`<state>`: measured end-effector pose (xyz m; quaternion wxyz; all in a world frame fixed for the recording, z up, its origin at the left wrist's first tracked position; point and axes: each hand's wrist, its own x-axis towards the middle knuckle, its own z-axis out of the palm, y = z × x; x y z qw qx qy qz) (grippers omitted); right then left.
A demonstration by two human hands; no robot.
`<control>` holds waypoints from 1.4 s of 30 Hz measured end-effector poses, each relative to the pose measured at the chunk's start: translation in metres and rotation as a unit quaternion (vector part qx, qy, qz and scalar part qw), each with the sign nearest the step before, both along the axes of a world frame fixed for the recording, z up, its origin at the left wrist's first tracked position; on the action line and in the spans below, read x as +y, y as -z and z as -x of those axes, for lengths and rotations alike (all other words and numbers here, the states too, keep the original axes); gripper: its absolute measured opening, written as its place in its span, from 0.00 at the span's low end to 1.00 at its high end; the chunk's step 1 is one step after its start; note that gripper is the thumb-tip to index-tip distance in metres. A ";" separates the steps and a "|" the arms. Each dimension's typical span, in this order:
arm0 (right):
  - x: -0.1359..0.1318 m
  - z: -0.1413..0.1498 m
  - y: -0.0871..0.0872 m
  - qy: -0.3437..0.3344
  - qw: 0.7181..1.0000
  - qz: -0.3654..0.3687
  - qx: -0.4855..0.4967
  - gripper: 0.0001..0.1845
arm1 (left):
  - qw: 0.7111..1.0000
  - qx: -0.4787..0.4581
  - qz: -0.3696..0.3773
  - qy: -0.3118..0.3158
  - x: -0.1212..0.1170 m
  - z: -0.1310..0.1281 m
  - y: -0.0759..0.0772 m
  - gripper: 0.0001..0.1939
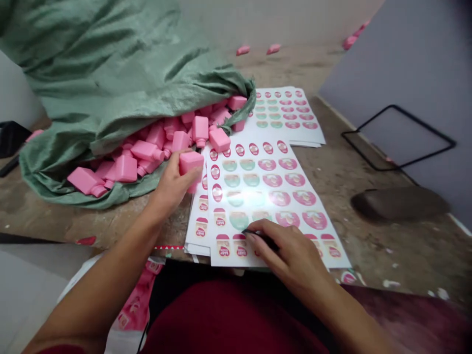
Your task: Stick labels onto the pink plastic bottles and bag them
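Observation:
My left hand [170, 183] is closed around a pink plastic bottle [191, 160], held just left of the top sticker sheet [232, 261]. That sheet is white, with rows of pink, green and oval labels, and lies on a stack of similar sheets. Over its near edge, my right hand [295, 248] is closed on a slim black tool [266, 239]. The tool's tip points at the lower rows of labels; most of it is hidden by my fingers, so its kind is unclear. Several pink bottles [126, 168] spill from the mouth of a green woven sack [110, 73].
Another stack of label sheets [269, 133] lies behind. To the right are a bent black wire frame [400, 110] and a dark oblong object [398, 204] by a grey panel [413, 59]. Loose pink bottles [273, 48] lie at the back. Below the table, a bag holds labelled pink bottles [136, 300].

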<state>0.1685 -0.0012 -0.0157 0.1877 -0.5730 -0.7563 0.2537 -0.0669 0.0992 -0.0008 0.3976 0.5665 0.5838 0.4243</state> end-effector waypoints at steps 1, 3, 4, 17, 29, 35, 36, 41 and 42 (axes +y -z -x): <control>-0.001 0.001 0.003 -0.006 1.000 -0.016 -0.017 0.15 | 0.990 -0.128 0.063 0.009 -0.016 -0.006 -0.001 0.21; -0.001 0.001 0.009 -0.008 0.998 -0.047 -0.039 0.15 | 0.936 -0.296 0.187 0.026 -0.043 -0.021 -0.001 0.18; 0.000 0.000 0.011 -0.007 0.997 -0.057 -0.047 0.14 | 0.910 -0.345 0.228 0.025 -0.053 -0.028 -0.001 0.18; 0.035 0.023 0.010 0.028 0.996 -0.061 -0.051 0.08 | 0.855 -0.475 0.189 -0.080 -0.027 -0.041 0.008 0.13; 0.042 0.030 0.014 0.027 0.988 -0.115 -0.096 0.06 | 0.822 -0.501 0.259 -0.076 -0.021 -0.037 0.011 0.10; 0.041 0.033 0.010 0.014 0.980 -0.163 -0.110 0.07 | 0.830 -0.491 0.255 -0.068 -0.023 -0.039 0.011 0.11; 0.041 0.034 0.010 0.012 0.980 -0.169 -0.109 0.08 | 0.831 -0.491 0.254 -0.065 -0.023 -0.039 0.012 0.11; 0.041 0.038 0.011 0.012 0.972 -0.198 -0.123 0.09 | 0.825 -0.501 0.255 -0.061 -0.023 -0.038 0.011 0.09; 0.041 0.038 0.011 0.014 0.970 -0.204 -0.130 0.09 | 0.824 -0.503 0.254 -0.060 -0.023 -0.038 0.011 0.09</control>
